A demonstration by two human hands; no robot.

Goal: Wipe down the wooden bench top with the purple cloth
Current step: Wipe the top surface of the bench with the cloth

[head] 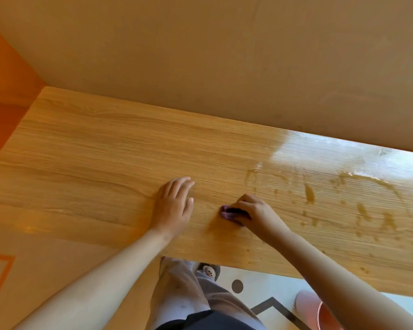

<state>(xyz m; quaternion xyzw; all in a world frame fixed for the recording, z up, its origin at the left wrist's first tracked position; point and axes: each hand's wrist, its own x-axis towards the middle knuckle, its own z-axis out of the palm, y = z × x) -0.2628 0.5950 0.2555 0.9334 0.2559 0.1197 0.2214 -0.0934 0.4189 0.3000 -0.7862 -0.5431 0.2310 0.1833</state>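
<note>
The wooden bench top [105, 151] fills the middle of the head view, light oak grain running left to right. My right hand [253, 211] presses a small bunched purple cloth [225, 215] onto the wood near the front centre; only the cloth's left edge shows beneath my fingers. My left hand [174, 206] lies flat on the bench just left of the cloth, palm down, fingers together, holding nothing. Wet streaks and droplets [343, 206] cover the right part of the surface, with a bright glare at the far right.
A beige wall [200, 55] rises behind the bench, with an orange panel [3, 91] at the left. Below the front edge I see my legs [188, 294], a slippered foot, a white patterned floor [260, 296] and a pink basin [312, 306] at the lower right.
</note>
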